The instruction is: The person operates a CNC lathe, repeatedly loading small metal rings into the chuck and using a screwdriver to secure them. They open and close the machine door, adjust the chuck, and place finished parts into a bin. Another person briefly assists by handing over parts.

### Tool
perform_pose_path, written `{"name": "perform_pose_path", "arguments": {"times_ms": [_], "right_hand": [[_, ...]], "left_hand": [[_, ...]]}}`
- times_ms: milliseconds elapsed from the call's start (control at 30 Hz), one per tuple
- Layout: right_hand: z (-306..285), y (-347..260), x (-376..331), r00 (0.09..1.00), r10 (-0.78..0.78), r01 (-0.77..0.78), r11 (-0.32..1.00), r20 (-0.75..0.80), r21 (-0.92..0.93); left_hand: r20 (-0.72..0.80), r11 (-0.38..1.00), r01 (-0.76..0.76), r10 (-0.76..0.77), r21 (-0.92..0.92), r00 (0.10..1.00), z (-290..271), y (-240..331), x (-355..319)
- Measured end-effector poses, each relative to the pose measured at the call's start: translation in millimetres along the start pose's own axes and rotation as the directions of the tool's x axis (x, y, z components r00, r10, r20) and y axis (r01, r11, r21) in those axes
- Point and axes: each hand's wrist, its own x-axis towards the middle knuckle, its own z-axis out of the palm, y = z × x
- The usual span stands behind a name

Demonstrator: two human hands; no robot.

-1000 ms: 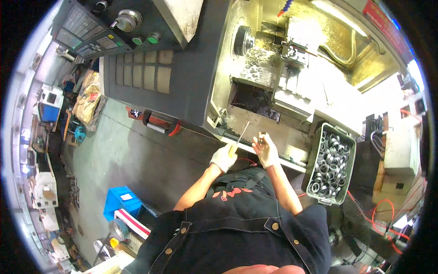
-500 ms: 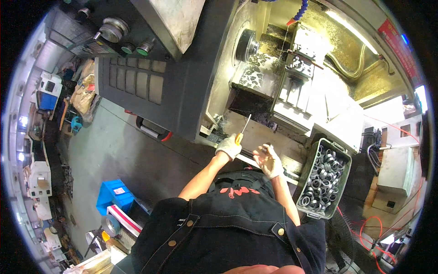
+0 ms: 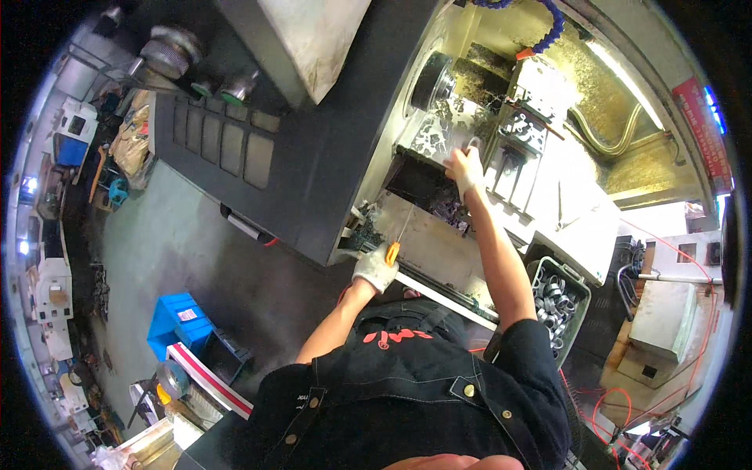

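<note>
My left hand, in a pale work glove, is closed around the yellow handle of a thin-shafted tool like a screwdriver. It is near the front sill of the lathe, and the shaft points up and away. My right hand, gloved with bare fingertips, reaches into the machine's work space. Between its fingers is a small grey metal ring, partly hidden and slightly blurred. The chuck is to the left of that hand, apart from it. Just to its right stands the tool block.
A green bin full of metal rings stands at the right, partly covered by my right arm. A blue coolant hose hangs above the tool block. The dark machine door is at the left. Blue crates sit on the floor.
My right hand has moved from in front of my body up into the machine, beside the tool block. The left hand has dropped slightly down and left, still gripping the tool. The view has shifted.
</note>
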Motion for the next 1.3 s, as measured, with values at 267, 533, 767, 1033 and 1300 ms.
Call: {"name": "perform_pose_path", "arguments": {"times_ms": [267, 533, 767, 1033, 1300], "right_hand": [[4, 66, 146, 0.701, -0.244, -0.111, 0.891, -0.67, -0.44], [53, 54, 84, 0.978, 0.122, -0.067, 0.952, 0.172, -0.298], [35, 67, 4, 0.619, 0.528, -0.56, 0.816, 0.582, -0.144], [-42, 27, -32, 0.717, 0.372, -0.52, 0.849, 0.59, 0.096], [-46, 12, -51, 0.769, 0.184, -0.564, 0.646, 0.612, 0.515]], "left_hand": [[0.144, 0.999, 0.017, -0.013, -0.028, 0.989, 13, 1, -22], [0.118, 0.996, 0.085, -0.081, -0.024, 0.99, 14, -9, -19], [0.092, 0.999, 0.04, -0.038, -0.014, 0.995, 14, -16, -9], [0.101, 0.999, -0.01, 0.015, -0.051, 0.995, 12, -8, -8], [-0.089, 0.988, -0.137, 0.131, -0.066, 0.987, -16, 27, 32]]}}
